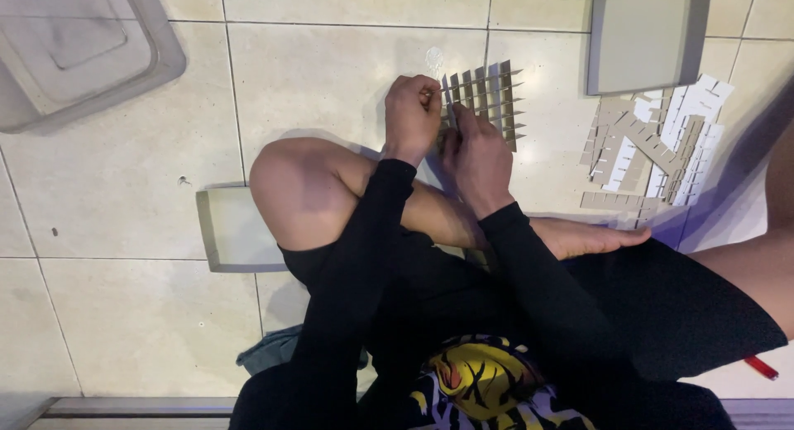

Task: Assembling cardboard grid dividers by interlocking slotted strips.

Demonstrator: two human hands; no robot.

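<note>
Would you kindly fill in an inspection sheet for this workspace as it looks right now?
Surface: beige tiled floor.
Job's things: grey slotted cardboard divider grid, partly assembled; heap of loose grey and white slotted cardboard strips.
Clutter: grey flat tray; grey plastic lid; shallow grey tray; small red object.
Hands: left hand and right hand both at the grid's edge.
Cables: nothing seen.
Surroundings: nothing seen.
</note>
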